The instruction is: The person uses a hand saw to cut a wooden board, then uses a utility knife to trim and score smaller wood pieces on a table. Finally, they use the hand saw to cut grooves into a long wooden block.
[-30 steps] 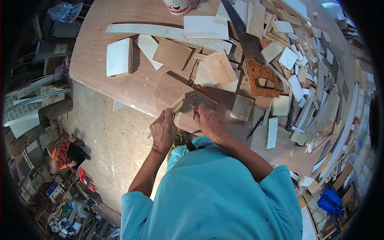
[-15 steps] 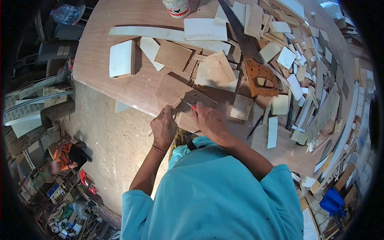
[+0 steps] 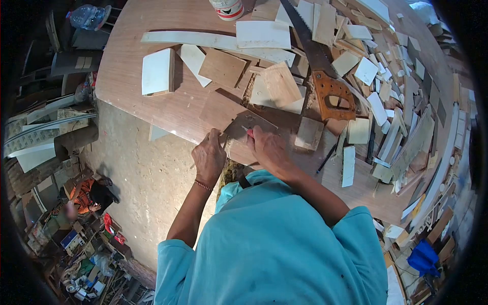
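My right hand is closed around a red-handled tool, with most of the handle hidden by the fingers. It hovers close over a flat brown wooden board at the table's near edge. My left hand is closed at the board's left corner, pinching the wood between thumb and fingers. A small square wood block lies to the right of my right hand. Behind it rests a handsaw with an orange-brown wooden handle.
Wood offcuts are heaped across the right of the table. A white tub stands at the far edge. A dark pencil-like stick lies near my right forearm. At lower left, a person in orange sits among clutter.
The red-handled tool's thin metal shaft, seen pointing at the board's left corner before, is now hardly visible. My right hand has shifted slightly right; my left stays at the corner.
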### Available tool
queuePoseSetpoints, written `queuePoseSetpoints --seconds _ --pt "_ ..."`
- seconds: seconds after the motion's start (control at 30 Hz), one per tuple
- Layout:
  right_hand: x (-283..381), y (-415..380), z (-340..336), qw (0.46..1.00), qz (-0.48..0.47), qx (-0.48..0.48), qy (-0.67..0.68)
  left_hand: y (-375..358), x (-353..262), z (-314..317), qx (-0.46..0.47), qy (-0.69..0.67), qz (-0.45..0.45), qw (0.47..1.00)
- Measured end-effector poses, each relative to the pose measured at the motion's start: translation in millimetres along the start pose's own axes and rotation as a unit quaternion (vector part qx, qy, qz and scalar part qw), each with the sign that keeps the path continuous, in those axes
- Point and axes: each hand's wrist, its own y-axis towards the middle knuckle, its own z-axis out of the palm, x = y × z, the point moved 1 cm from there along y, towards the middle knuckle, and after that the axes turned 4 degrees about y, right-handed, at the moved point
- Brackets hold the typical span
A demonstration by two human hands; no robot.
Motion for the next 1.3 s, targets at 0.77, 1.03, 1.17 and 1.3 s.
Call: queuePoseSetpoints --seconds 0.77,1.03,1.17,1.3 --pt "0 8 6 1.000 0.018 0.014 -0.002 2 -2 0 -0.002 0.013 0.012 1.000" --pt "-2 2 3 0.997 0.056 0.057 -0.016 2 -4 -1 -0.013 0.017 0.004 1.000" --pt "-3 9 9 1.000 0.027 -0.001 0.011 2 -5 -2 -0.004 0.029 -0.001 1.000" --pt "-7 8 13 0.999 0.029 0.008 -0.012 -1 -3 1 -0.022 0.013 0.013 1.000"
